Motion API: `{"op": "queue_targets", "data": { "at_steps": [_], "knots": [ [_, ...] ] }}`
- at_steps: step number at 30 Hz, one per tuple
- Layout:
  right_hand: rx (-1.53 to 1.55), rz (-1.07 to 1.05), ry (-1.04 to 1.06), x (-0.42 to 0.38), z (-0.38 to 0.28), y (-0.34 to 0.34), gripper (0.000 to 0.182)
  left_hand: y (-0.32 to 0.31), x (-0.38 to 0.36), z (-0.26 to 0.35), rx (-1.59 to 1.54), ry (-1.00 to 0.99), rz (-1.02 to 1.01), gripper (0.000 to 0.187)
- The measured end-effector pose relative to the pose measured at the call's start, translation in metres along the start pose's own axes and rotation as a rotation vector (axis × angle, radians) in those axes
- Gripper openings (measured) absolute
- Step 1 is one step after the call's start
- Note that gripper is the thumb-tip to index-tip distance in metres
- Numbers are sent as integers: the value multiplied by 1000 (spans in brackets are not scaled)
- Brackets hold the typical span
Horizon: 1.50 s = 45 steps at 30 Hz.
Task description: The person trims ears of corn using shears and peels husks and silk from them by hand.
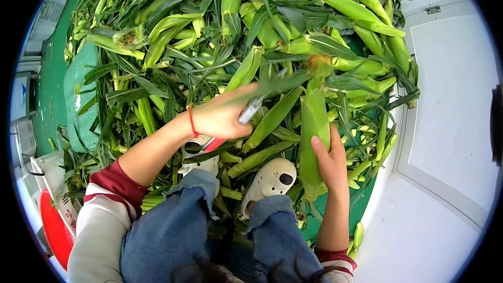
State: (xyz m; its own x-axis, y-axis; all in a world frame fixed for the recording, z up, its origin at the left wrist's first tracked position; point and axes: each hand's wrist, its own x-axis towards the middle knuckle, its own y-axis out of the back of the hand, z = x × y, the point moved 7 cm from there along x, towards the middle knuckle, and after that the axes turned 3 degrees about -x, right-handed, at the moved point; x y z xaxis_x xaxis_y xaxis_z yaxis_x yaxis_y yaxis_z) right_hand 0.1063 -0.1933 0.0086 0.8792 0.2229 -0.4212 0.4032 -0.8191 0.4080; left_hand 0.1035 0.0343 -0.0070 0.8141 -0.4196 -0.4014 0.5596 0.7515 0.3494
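Observation:
In the middle, my left hand, with a red cord at the wrist, is closed round a cutting tool. A grey part of it shows above the fingers and a red end below the palm; motion smears its upper part, and I cannot tell its exact kind. To the right, my right hand grips an unhusked corn ear from its right side, thumb on the green husk. The ear stands nearly upright in this view, its brown silk at the top. A long leaf beside the ear reaches toward the tool.
A big heap of corn ears and loose leaves fills the floor ahead. Cut stalk ends lie about my white clogs. On the right is a white panel. At left are a green sack and a red round object.

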Motion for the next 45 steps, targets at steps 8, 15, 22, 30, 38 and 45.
{"op": "queue_targets", "data": {
  "at_steps": [8,15,22,30,38,45],
  "knots": [
    [-666,21,254,-10,-25,-9,59,-22,-2,2,-7,-235,-31,63],
    [-683,-24,209,-15,-28,-1,58,-7,-9,-11,218,-186,9,55],
    [890,-233,-136,-4,31,-5,55,-3,-32,-70,-285,102,-77,70],
    [919,-162,-307,-10,62,-52,76,-68,-28,12,-629,0,-371,85],
    [901,-353,-320,-11,13,-51,60,6,30,3,-441,-123,473,52],
    [-7,-54,256,-10,-10,-34,64,9,-3,32,-720,-216,398,45]
  ]
}}
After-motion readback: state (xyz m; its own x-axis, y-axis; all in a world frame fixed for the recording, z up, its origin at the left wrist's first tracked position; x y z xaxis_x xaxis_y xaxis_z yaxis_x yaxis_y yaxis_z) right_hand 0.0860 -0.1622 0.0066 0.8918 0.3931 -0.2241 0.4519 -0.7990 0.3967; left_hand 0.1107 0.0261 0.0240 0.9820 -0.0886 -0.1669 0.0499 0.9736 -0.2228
